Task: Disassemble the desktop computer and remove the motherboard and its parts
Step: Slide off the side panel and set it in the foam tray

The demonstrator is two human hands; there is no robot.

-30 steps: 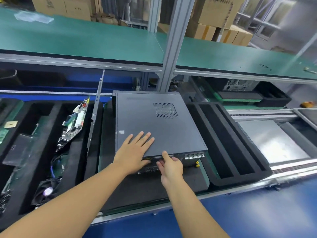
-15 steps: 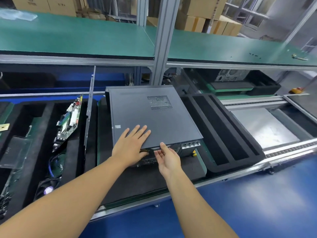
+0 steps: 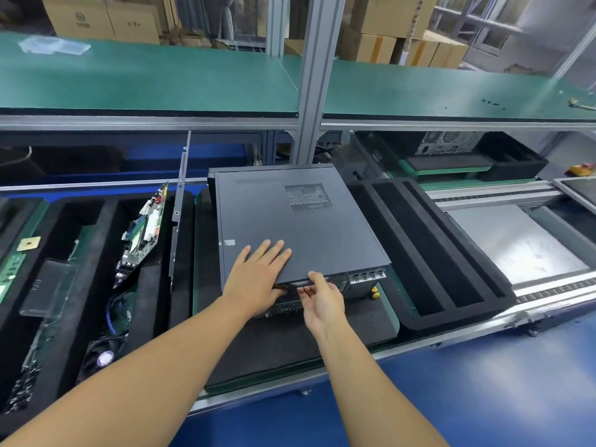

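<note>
Right now my left hand point(image 3: 258, 279) lies flat on the lid point(image 3: 283, 217) of the desktop computer point(image 3: 364, 279), fingers straight and spread, close to the lid's near edge. My right hand point(image 3: 322, 300) pinches that same edge, thumb on top of the lip and fingers curled beneath it.

The computer lies on its side on a black foam pad point(image 3: 274, 346), and bare pad runs from the case toward me as far as the aluminium rail point(image 3: 477, 327). A slotted foam tray point(image 3: 429, 253) sits just beside the pad on the right. On the left a thin metal strip point(image 3: 180, 195) stands upright, with a motherboard point(image 3: 143, 233) leaning in the tray beyond it. A grey post point(image 3: 317, 75) rises close behind the case's far edge, so room is tight there.

Above runs a shelf with a green mat point(image 3: 145, 79), cardboard boxes point(image 3: 103, 17) stacked behind it. Blue floor point(image 3: 483, 388) shows below the rail.
</note>
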